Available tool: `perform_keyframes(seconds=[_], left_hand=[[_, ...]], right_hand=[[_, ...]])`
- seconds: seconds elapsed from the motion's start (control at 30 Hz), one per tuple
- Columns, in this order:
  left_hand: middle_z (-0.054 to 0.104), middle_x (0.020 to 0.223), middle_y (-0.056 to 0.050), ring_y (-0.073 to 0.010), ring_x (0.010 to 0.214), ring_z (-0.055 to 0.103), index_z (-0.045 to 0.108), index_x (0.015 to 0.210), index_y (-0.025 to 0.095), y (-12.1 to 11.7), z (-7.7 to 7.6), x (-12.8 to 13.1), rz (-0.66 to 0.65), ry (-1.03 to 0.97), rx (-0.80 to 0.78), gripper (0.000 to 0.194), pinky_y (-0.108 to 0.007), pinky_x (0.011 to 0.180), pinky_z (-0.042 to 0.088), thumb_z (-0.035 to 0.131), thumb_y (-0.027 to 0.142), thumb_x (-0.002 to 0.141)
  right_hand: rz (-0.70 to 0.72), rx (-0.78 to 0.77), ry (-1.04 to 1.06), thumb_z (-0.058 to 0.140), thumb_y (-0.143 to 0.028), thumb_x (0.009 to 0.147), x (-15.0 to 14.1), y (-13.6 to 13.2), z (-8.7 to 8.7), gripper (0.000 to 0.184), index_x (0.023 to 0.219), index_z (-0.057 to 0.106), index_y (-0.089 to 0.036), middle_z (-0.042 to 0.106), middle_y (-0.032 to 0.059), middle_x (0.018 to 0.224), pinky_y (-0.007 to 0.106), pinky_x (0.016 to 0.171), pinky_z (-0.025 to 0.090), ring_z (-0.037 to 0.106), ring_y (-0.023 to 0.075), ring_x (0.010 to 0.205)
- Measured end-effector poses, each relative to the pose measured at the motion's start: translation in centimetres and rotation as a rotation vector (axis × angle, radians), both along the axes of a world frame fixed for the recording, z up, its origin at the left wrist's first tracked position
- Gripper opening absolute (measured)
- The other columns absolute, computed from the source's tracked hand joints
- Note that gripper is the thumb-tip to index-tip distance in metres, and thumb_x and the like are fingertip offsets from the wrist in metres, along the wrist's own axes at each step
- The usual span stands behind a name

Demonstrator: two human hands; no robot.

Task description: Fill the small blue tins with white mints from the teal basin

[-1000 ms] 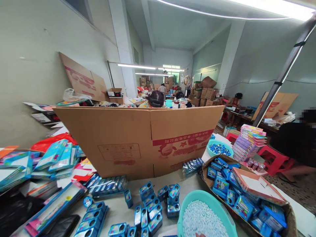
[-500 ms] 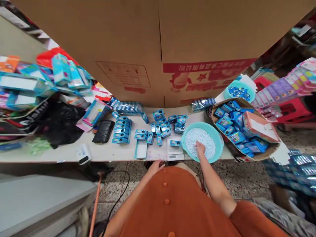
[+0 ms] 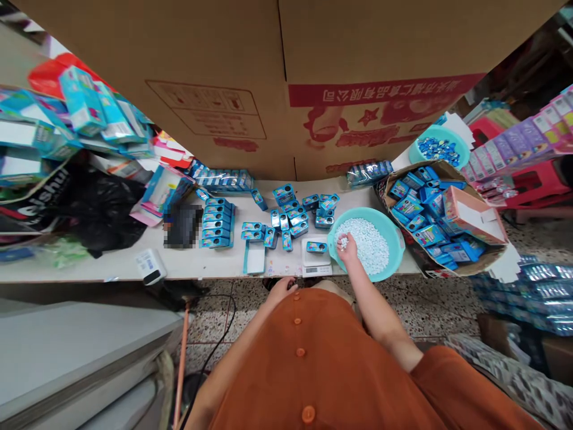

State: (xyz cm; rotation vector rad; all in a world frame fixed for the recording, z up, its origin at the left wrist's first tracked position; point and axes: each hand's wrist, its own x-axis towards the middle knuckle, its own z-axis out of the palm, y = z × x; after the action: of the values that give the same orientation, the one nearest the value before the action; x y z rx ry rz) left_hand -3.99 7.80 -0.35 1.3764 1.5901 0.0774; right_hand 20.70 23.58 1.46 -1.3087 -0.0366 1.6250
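My right hand (image 3: 348,248) is palm up at the left side of a turquoise basin (image 3: 396,230), its fingers curled round a small heap of white candy pellets (image 3: 344,241). More white pellets (image 3: 369,243) fill the basin below it. To the left of the basin, a small blue tin (image 3: 316,246) lies on a white digital scale (image 3: 313,270). My left hand (image 3: 282,290) is at the table's front edge, fingers loosely apart, with nothing seen in it. Several blue tins (image 3: 293,212) stand loosely in the middle, and a neat row of them (image 3: 216,226) sits further left.
An open blue-edged tray (image 3: 255,261) lies near the front edge. At the right is a carton (image 3: 405,254) of blue packets; behind it, a basin (image 3: 416,158) of blue pieces. A tall cardboard sheet (image 3: 215,48) walls off the back. Empty boxes (image 3: 83,104) pile up at left.
The view has tilted down from the room to the table. My right hand has turned from reaching into the pellets to palm up, holding some, nearer the basin's left rim. My left hand has stayed put.
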Motion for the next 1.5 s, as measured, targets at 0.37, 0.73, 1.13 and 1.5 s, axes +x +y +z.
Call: perform_keyframes(seconds=[0.37, 0.73, 1.13, 1.5], left_hand=[[0.065, 0.109, -0.011, -0.0206, 0.101, 0.060, 0.060, 0.107, 0.014, -0.9, 0.7, -0.2, 0.016, 0.041, -0.040, 0.033, -0.029, 0.087, 0.045, 0.052, 0.033, 0.081], [0.065, 0.110, -0.007, -0.0177, 0.101, 0.061, 0.059, 0.107, 0.019, -1.9, 0.7, -0.3, 0.087, 0.047, -0.072, 0.028, -0.026, 0.086, 0.046, 0.052, 0.032, 0.083], [0.065, 0.110, -0.006, -0.0170, 0.102, 0.060, 0.059, 0.107, 0.019, -1.7, 1.3, -0.3, 0.075, 0.049, -0.069, 0.029, -0.025, 0.087, 0.045, 0.052, 0.033, 0.083], [0.065, 0.109, -0.008, -0.0199, 0.103, 0.060, 0.060, 0.108, 0.019, -1.6, 0.8, -0.4, 0.102, 0.025, -0.102, 0.032, -0.029, 0.090, 0.046, 0.055, 0.035, 0.081]], right_hand=[[-0.144, -0.006, 0.046, 0.043, -0.043, 0.089, -5.2, 0.3, 1.0, 0.040, 0.057, 0.036, -0.021, 0.048, -0.0052, 0.046, 0.017, 0.037, 0.036, 0.046, 0.0061, 0.039], [-0.127, 0.169, -0.230, 0.048, -0.047, 0.083, -7.0, 0.3, 0.2, 0.040, 0.054, 0.038, -0.022, 0.044, -0.0063, 0.042, 0.023, 0.049, 0.045, 0.049, 0.0091, 0.042], [-0.104, 0.191, -0.319, 0.049, -0.051, 0.082, -7.2, 0.4, 0.1, 0.042, 0.054, 0.035, -0.022, 0.035, -0.0083, 0.040, 0.020, 0.041, 0.038, 0.044, 0.0082, 0.040], [-0.163, 0.056, -0.229, 0.045, -0.048, 0.084, -6.0, 0.9, 0.9, 0.040, 0.057, 0.030, -0.022, 0.027, -0.0105, 0.041, 0.019, 0.031, 0.021, 0.031, 0.0049, 0.033]])
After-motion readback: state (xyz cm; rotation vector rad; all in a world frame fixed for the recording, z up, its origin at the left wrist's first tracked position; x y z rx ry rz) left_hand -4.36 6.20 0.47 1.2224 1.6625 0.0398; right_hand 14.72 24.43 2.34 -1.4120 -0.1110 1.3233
